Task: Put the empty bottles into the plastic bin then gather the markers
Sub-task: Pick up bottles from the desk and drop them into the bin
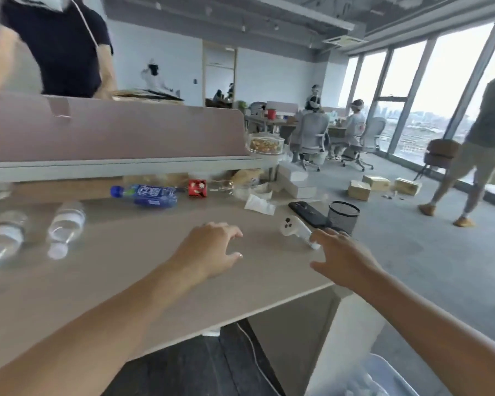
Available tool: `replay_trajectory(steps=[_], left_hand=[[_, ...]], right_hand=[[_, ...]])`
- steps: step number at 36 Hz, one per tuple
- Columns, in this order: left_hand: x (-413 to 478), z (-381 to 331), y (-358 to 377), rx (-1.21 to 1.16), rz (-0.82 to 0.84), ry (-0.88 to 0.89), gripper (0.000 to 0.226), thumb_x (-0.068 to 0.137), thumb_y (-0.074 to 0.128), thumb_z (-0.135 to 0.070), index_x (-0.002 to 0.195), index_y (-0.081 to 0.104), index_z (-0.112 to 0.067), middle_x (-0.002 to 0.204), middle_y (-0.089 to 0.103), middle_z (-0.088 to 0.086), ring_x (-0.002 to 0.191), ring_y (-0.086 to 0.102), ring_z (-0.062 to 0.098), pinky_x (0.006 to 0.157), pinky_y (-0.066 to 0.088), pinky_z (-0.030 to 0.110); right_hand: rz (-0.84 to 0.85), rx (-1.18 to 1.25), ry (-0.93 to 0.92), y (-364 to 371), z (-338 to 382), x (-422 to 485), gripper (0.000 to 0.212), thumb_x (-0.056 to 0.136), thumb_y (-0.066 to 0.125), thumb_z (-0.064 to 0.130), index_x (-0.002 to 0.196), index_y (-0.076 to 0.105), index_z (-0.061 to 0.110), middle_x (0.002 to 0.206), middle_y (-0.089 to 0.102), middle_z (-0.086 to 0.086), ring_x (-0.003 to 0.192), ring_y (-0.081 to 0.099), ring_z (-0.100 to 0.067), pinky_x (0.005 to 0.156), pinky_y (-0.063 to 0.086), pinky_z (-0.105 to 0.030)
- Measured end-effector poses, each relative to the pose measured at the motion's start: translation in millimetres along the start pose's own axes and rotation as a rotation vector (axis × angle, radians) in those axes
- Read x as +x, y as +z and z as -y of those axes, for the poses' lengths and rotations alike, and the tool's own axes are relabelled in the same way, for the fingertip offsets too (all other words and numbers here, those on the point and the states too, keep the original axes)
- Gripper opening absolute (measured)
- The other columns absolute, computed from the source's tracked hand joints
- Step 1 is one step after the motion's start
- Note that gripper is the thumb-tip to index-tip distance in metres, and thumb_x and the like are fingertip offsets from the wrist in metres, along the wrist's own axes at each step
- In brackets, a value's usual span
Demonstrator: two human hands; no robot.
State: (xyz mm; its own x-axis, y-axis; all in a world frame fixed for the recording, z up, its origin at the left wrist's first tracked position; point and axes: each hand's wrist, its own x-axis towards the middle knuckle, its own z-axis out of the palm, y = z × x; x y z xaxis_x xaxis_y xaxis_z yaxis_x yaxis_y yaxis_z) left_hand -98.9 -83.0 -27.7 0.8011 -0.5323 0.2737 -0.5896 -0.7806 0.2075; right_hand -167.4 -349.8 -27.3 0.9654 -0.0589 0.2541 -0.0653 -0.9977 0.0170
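Both my hands are over the near right part of the desk (pixel 120 270), and both are empty. My left hand (pixel 212 250) hovers with its fingers loosely spread and slightly bent. My right hand (pixel 344 260) is spread wide, its fingertips at the near end of a white controller (pixel 293 226); I cannot tell whether they touch it.

Just beyond the controller lie a black phone (pixel 307 213) and, to its right at the desk's corner, a black mesh pen cup (pixel 343 217). A crumpled tissue (pixel 259 205) lies farther back. Along the far side runs a pinkish divider panel (pixel 112 132), with a clear snack tub (pixel 266 144) at its right end and white boxes (pixel 295 178) below that.

The blue-labelled bottle (pixel 152 195) lies on its side at the far edge, long axis left to right, blue cap to the left. Just right of it lies a red-labelled bottle (pixel 209 187), also left to right; its cap end is too blurred to tell. Well to the left, two clear bottles lie side by side, apart from each other: one clear bottle (pixel 66 224) and the leftmost bottle (pixel 2 238) both run far to near, white caps towards me.

The plastic bin (pixel 383 367) stands on the floor at the near right, below the desk's edge, under my right forearm.
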Motion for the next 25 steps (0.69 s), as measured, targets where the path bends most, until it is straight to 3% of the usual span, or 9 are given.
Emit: replay_trajectory(steps=[6,11,15,18,20,25], left_hand=[[-29,93,-26,0.046,-0.037,-0.23,0.046,0.086,0.066,-0.042,0.128,0.058,-0.027,0.125,0.062,-0.004,0.115,0.055,0.018,0.099,0.044,0.035],[-47,174,-40,0.035,-0.088,-0.494,0.05,0.084,0.069,-0.042,0.128,0.057,-0.025,0.126,0.061,-0.001,0.114,0.058,0.022,0.095,0.048,0.036],[-36,237,-52,0.007,-0.169,-0.684,0.046,0.084,0.07,-0.037,0.124,0.058,-0.019,0.129,0.057,0.006,0.115,0.055,0.027,0.088,0.046,0.031],[-19,268,-62,0.016,-0.18,-0.77,0.036,0.087,0.065,-0.035,0.112,0.058,-0.01,0.118,0.062,0.006,0.11,0.056,0.027,0.085,0.044,0.033],[-7,282,-63,0.031,-0.159,-0.809,0.035,0.09,0.059,-0.038,0.106,0.058,-0.007,0.112,0.065,0.011,0.108,0.057,0.031,0.086,0.043,0.035],[11,320,-42,0.059,-0.051,-0.932,0.064,0.082,0.058,-0.064,0.117,0.063,-0.011,0.113,0.066,0.009,0.108,0.061,0.029,0.087,0.048,0.034]], right_hand=[[-0.005,0.072,-0.162,14,88,61,0.043,0.083,0.062,0.043,0.122,0.048,0.034,0.124,0.055,0.013,0.114,0.05,-0.016,0.086,0.045,-0.032],[0.019,0.122,-0.301,34,160,102,0.044,0.086,0.059,0.044,0.126,0.046,0.032,0.124,0.054,0.014,0.117,0.049,-0.013,0.08,0.037,-0.027],[0.035,0.159,-0.381,47,207,127,0.045,0.086,0.058,0.042,0.128,0.045,0.031,0.125,0.054,0.013,0.117,0.049,-0.014,0.084,0.04,-0.029],[0.019,0.177,-0.418,57,230,142,0.046,0.085,0.059,0.043,0.128,0.046,0.032,0.124,0.055,0.013,0.116,0.049,-0.014,0.088,0.041,-0.029],[-0.004,0.156,-0.44,62,239,151,0.046,0.086,0.058,0.044,0.129,0.045,0.031,0.123,0.055,0.012,0.115,0.05,-0.014,0.091,0.041,-0.029],[-0.009,0.124,-0.478,76,253,178,0.045,0.086,0.058,0.042,0.128,0.046,0.028,0.121,0.056,0.008,0.114,0.052,-0.016,0.094,0.043,-0.031]])
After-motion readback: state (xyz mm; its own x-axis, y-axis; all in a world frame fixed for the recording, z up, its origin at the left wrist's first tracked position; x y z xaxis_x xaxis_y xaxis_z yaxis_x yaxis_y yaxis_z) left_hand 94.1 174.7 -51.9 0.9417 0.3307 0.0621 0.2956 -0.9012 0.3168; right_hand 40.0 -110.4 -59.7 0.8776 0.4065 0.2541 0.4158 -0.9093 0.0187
